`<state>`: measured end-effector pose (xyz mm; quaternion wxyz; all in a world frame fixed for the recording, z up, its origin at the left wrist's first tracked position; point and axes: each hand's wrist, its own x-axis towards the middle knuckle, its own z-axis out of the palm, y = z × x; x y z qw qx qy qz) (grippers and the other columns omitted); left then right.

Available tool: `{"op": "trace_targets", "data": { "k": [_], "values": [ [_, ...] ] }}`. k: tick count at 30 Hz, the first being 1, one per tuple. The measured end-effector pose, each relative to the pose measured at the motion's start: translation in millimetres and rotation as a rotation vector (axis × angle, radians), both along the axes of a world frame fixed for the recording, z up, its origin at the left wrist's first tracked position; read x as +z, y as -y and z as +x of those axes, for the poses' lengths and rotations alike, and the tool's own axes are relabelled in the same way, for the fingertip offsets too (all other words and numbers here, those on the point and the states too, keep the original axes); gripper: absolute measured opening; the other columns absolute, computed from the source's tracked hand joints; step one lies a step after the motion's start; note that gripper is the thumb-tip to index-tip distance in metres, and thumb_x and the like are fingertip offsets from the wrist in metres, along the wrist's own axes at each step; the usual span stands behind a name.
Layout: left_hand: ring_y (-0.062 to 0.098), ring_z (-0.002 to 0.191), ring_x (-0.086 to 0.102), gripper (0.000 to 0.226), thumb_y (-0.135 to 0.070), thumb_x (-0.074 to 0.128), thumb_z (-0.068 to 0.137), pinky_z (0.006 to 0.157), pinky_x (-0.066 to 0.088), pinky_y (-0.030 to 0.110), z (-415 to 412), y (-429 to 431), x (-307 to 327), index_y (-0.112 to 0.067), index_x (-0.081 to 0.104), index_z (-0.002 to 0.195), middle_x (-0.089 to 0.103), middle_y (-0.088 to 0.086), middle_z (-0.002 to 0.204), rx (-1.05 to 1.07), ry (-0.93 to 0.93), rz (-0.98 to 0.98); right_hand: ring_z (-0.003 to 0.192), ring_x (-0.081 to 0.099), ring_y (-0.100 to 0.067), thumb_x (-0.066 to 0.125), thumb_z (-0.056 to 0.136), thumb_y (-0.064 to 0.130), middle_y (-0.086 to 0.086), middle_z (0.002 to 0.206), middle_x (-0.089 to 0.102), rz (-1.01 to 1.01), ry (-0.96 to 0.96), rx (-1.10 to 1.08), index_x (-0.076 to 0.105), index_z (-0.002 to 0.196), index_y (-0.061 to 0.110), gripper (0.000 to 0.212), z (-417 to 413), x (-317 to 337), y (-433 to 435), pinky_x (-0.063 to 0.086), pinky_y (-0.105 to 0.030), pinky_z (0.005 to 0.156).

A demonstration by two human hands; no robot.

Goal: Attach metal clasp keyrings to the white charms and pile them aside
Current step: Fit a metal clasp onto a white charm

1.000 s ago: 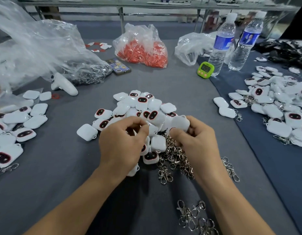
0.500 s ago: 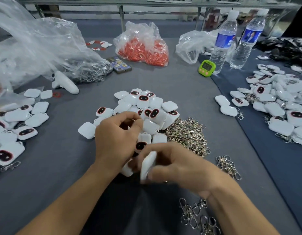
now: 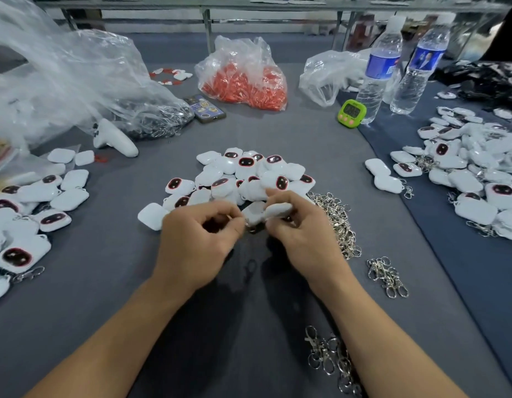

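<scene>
At the middle of the grey table (image 3: 277, 139), both hands met just in front of the heap of white charms (image 3: 243, 173). Right hand (image 3: 303, 234) pinched one white charm (image 3: 273, 211) between thumb and fingers, held edge-on, slightly blurred. Left hand (image 3: 200, 242) had thumb and forefinger pressed together right at the charm's near corner; whatever it pinched was too small and blurred to tell, maybe a clasp. Pile of metal clasps (image 3: 338, 219) lay just right of the right hand, touching the charm heap. Smaller bunch of clasps (image 3: 387, 275) sat further right, another bunch (image 3: 332, 360) beside the right forearm. Finished charms with clasps were piled on the far right (image 3: 473, 179) and far left (image 3: 22, 214). Behind the heap: bag of red pieces (image 3: 243, 79), phone (image 3: 204, 108), green timer (image 3: 351, 112), two water bottles (image 3: 378, 73), big clear plastic bag (image 3: 62, 73) on the left
</scene>
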<state>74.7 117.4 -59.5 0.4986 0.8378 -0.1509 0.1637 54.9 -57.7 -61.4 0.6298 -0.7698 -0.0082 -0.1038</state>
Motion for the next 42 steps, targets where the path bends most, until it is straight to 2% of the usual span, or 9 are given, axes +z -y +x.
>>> {"op": "trace_targets", "data": {
  "k": [4,6,9,12,18,25,28,32,42],
  "values": [
    [0.002,0.062,0.063,0.007,-0.027,0.073,0.079,0.058,0.044,0.011,-12.0,9.1,-1.3,-0.034,0.072,0.079,0.068,-0.018,0.069,-0.286,-0.084,0.215,0.093,0.070,-0.026,0.063,0.081,-0.004,-0.014,0.101,0.076,0.232,-0.162,0.069,0.068,0.091,0.010,0.018,-14.0,5.2,18.9,0.057,-0.049,0.091],
    [0.001,0.075,0.065,0.008,-0.031,0.073,0.084,0.066,0.048,0.015,-10.4,15.4,-5.8,-0.036,0.072,0.090,0.070,-0.022,0.079,-0.296,-0.109,0.356,0.090,0.068,-0.027,0.064,0.086,-0.007,-0.018,0.101,0.075,0.106,-0.252,0.073,0.070,0.092,0.012,0.020,-16.0,5.2,25.8,0.054,-0.056,0.094],
    [0.004,0.077,0.062,0.005,-0.032,0.070,0.088,0.075,0.052,0.031,4.1,18.4,-7.4,-0.035,0.067,0.090,0.068,-0.018,0.080,-0.116,-0.066,0.445,0.079,0.059,-0.015,0.067,0.087,0.000,-0.013,0.097,0.074,-0.088,-0.246,-0.080,0.070,0.089,0.016,0.016,-10.9,5.6,34.7,0.051,-0.039,0.074],
    [0.010,0.075,0.061,0.006,-0.030,0.069,0.089,0.072,0.051,0.033,15.8,12.3,-5.9,-0.034,0.066,0.086,0.067,-0.016,0.077,0.046,-0.023,0.465,0.063,0.049,-0.008,0.066,0.083,0.004,0.003,0.070,0.065,-0.196,-0.160,-0.223,0.067,0.081,0.022,0.019,-9.3,2.0,39.1,0.039,-0.023,0.056],
    [0.004,0.070,0.056,0.009,-0.029,0.079,0.083,0.065,0.049,0.028,-5.6,16.6,-7.9,-0.033,0.072,0.087,0.068,-0.016,0.078,-0.071,0.097,0.492,0.059,0.053,-0.018,0.067,0.084,0.007,-0.011,0.071,0.067,-0.136,-0.056,-0.147,0.068,0.085,0.026,0.019,-11.8,4.6,27.7,0.051,-0.047,0.060],
    [0.001,0.074,0.064,0.006,-0.031,0.080,0.080,0.068,0.051,0.021,-0.6,15.5,-8.0,-0.035,0.077,0.082,0.069,-0.022,0.072,-0.039,-0.067,0.313,0.050,0.047,-0.005,0.070,0.073,0.012,0.010,0.063,0.063,-0.261,-0.104,-0.066,0.066,0.093,0.029,0.027,-15.3,-1.7,15.5,0.037,-0.016,0.050],
    [0.000,0.072,0.067,0.012,-0.023,0.081,0.081,0.065,0.048,0.013,0.8,14.8,-8.3,-0.034,0.078,0.081,0.071,-0.024,0.073,-0.087,-0.101,0.223,0.063,0.055,-0.010,0.068,0.072,0.009,0.009,0.071,0.065,-0.398,-0.052,-0.027,0.068,0.088,0.028,0.024,-15.2,-1.7,12.4,0.042,-0.022,0.059],
    [-0.007,0.062,0.064,0.026,-0.014,0.081,0.083,0.060,0.044,0.005,1.9,19.1,-8.9,-0.037,0.075,0.073,0.072,-0.021,0.069,-0.150,-0.181,0.012,0.068,0.060,-0.017,0.060,0.070,0.008,0.002,0.074,0.068,-0.304,-0.027,-0.004,0.060,0.075,0.024,0.017,-13.4,-3.7,9.6,0.048,-0.032,0.063],
    [-0.001,0.068,0.070,0.026,-0.010,0.081,0.082,0.065,0.050,0.010,1.3,22.5,-6.7,-0.035,0.078,0.076,0.076,-0.014,0.074,-0.190,-0.221,-0.105,0.051,0.054,0.000,0.076,0.079,0.009,0.012,0.058,0.065,-0.192,-0.008,-0.108,0.073,0.074,0.023,0.015,-11.5,-7.4,13.3,0.041,-0.012,0.052]
  ]
}}
